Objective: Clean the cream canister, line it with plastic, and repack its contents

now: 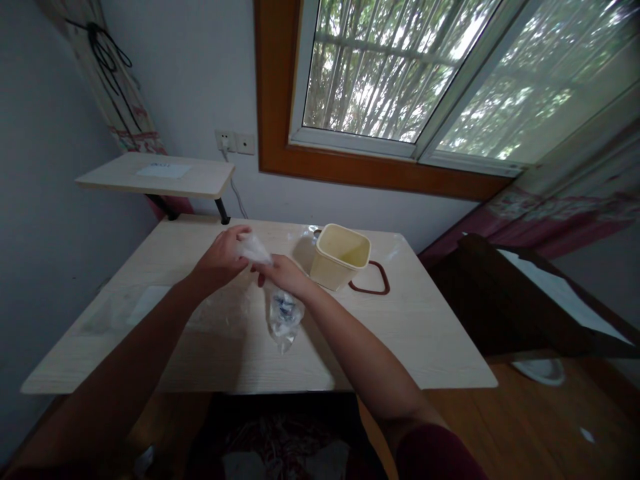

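A clear plastic bag [286,313] hangs between my hands above the desk, bunched at the top, with some dark blue marking on its lower part. My left hand [223,257] is closed on the bag's upper end. Lower down the same bag, my right hand [283,272] grips its gathered middle. Just beyond my right hand stands a cream-coloured square bin [340,257], upright, its mouth facing up. Beside the bin on the right lies a brown-red rounded square ring [387,280], flat on the desk.
The pale wooden desk [400,347] has a raised shelf [105,175] at back left, with a paper label [164,171] on it. Clear plastic film [107,313] lies on the left side. Behind are a wall socket [235,143] and a window. A dark piece of furniture [530,313] stands at right.
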Demonstrator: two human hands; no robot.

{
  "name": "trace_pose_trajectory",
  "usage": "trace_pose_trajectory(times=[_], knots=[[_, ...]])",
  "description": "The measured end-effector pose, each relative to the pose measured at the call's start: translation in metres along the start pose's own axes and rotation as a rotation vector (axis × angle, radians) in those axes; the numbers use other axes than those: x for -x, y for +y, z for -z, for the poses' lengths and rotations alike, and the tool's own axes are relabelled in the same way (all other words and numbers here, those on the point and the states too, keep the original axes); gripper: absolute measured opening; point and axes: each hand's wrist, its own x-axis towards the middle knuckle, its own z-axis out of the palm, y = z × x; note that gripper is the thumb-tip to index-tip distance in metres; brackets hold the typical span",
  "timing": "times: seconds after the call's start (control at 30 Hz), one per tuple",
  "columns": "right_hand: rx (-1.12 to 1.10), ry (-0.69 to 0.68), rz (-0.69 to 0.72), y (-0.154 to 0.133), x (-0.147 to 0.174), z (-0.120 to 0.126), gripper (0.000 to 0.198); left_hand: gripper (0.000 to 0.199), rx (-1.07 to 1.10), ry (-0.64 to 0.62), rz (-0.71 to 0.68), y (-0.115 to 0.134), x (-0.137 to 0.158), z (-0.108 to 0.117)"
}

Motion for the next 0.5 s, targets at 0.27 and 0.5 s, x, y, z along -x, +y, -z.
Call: trace_pose_trajectory(times=[0.27, 0.5], knots=[[-0.069, 0.362, 0.025, 0.005, -0.007, 0.000, 0.041, 0.094, 0.693, -0.245, 0.316, 0.000, 0.014, -0.027], [0.325, 0.453, 0.016, -0.006, 0.005, -0.002, 0.038, 0.075, 0.398, -0.209, 0.144, 0.017, 0.016, -0.062]])
